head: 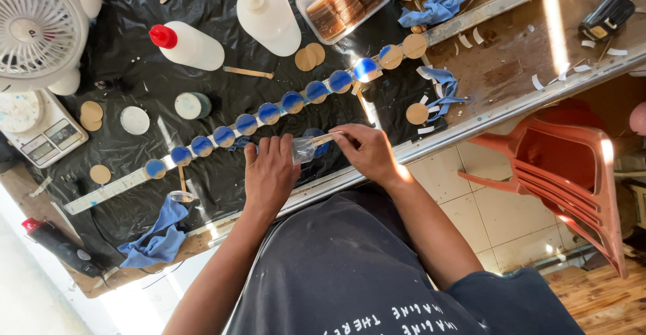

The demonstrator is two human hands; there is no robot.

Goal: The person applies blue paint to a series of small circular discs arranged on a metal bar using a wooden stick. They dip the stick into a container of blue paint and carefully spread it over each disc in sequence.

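Already most of the row of wooden discs (269, 113) on the long strip across the black-covered table (222, 12) carries blue: about ten are coloured, while the two at the far right end (404, 51) look bare or only part done. Loose plain discs (309, 57) lie nearby, untouched. The left hand (269, 173) has its fingers closed around a small clear cup (306, 150) of blue near the table edge; the right hand (367, 150) pinches a wooden stick (323, 138) dipped toward it. I judge the job nearly finished.
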